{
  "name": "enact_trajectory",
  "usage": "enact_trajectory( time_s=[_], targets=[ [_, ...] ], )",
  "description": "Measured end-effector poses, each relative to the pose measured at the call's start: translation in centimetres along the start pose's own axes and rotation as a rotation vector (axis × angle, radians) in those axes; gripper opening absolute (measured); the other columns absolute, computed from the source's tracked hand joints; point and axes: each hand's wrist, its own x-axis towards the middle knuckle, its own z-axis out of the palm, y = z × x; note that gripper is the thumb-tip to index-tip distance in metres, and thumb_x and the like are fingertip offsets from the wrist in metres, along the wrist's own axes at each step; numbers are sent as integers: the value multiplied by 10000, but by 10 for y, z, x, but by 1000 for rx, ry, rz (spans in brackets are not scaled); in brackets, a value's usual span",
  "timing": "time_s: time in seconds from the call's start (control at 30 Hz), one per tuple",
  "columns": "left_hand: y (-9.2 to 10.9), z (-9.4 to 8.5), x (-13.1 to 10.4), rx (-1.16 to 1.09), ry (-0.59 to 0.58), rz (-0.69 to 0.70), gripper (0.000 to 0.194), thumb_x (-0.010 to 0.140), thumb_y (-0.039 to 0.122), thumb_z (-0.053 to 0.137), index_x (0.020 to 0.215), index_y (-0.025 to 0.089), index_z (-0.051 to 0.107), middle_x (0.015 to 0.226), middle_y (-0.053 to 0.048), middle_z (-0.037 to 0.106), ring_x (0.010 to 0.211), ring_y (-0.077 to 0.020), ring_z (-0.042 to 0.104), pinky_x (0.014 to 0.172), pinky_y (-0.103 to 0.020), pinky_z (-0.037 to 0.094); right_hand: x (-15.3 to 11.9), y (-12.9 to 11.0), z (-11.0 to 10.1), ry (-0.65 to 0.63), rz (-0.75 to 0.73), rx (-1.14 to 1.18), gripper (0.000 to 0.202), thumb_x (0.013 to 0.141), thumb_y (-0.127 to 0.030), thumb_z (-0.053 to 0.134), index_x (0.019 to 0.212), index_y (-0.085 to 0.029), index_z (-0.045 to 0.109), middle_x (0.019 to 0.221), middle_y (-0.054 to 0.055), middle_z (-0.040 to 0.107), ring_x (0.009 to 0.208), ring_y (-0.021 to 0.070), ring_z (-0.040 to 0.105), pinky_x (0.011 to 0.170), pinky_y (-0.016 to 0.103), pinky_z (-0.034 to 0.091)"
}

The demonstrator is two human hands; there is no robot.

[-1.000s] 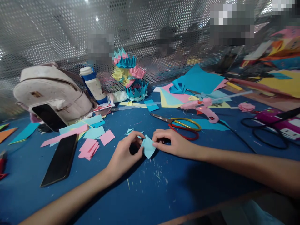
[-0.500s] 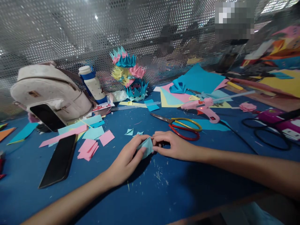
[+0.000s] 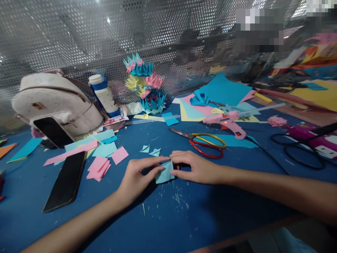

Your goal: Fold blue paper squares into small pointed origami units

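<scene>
A small light-blue paper square (image 3: 165,173) with creases is held just over the blue table between both hands. My left hand (image 3: 140,175) pinches its left side, thumb on the front and fingers behind the top edge. On the right side, my right hand (image 3: 196,167) grips the paper between thumb and curled fingers. Two small folded light-blue paper pieces (image 3: 154,152) lie just beyond my left hand. Scissors (image 3: 202,140) with yellow and red handles rest beyond my right hand. Small pink paper squares (image 3: 99,168) are stacked left of my left hand.
A black phone (image 3: 65,182) lies at the left, before a pale backpack (image 3: 55,102) and a bottle (image 3: 104,95). Folded paper flowers (image 3: 144,84) stand against the perforated metal panel. A pink glue gun (image 3: 226,123) with its cord and a purple power strip (image 3: 305,137) are at the right.
The light-blue paper, peaked and folded before, now shows as a flatter square facing me. My left hand has shifted slightly left and its fingers have straightened. The right hand stays nearly in place.
</scene>
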Motion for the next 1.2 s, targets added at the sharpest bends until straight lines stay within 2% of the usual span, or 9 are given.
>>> enact_trajectory(
  time_s=[0.17,0.3,0.43,0.67,0.8,0.97,1.1,1.2],
  targets=[
    [3,3,-1,-17,-39,7,231,953,161,630,1106,258,775,939,-29,792,787,-165,749,725,-247,588,1,-1,-1,54,115,213,264,968,-391,550,890,-153,633,779,15,599,692,124,544,636,239,413],
    [0,1,-1,0,-35,59,259,936,205,687,1182,262,744,913,-40,759,801,-157,702,711,-244,550,1,-3,-2,59,175,267,312,942,-435,585,820,-152,635,744,15,619,694,132,562,648,243,430],
    [-5,-4,-2,13,-30,155,270,899,264,743,1169,266,750,886,-45,702,788,-148,656,705,-250,528,1,-4,-5,43,181,354,403,942,-499,582,754,-148,643,733,24,641,696,136,591,679,254,452],
    [-4,-9,-4,23,-61,207,273,921,224,712,1182,296,742,930,-50,707,805,-145,657,707,-252,528,-1,-1,-7,57,198,413,424,943,-498,592,707,-147,625,705,11,625,668,123,575,662,244,436],
    [-2,-9,-2,-15,-20,141,230,932,237,693,1147,283,759,882,-48,713,782,-149,653,687,-258,528,-1,0,-4,62,176,350,392,958,-458,574,724,-148,623,704,11,624,668,121,579,646,240,435],
    [-3,-7,0,-95,-23,-32,186,895,247,727,1072,247,784,791,-30,700,720,-141,641,658,-248,534,-3,1,0,164,61,146,199,935,-343,625,996,-159,666,854,26,648,678,105,561,638,225,462],
    [-5,-4,0,-155,-68,-144,209,876,317,733,1046,204,779,732,-27,688,622,-133,622,571,-235,529,-6,3,0,145,-102,-28,164,988,-288,560,943,-179,674,854,35,689,774,131,606,715,248,451],
    [-6,-2,-1,-175,-73,-177,188,871,306,725,1008,188,775,764,-41,696,638,-134,626,574,-231,524,-6,2,-1,129,-52,-62,230,1012,-315,515,920,-178,675,834,39,680,775,141,607,709,254,436]
  ],
)
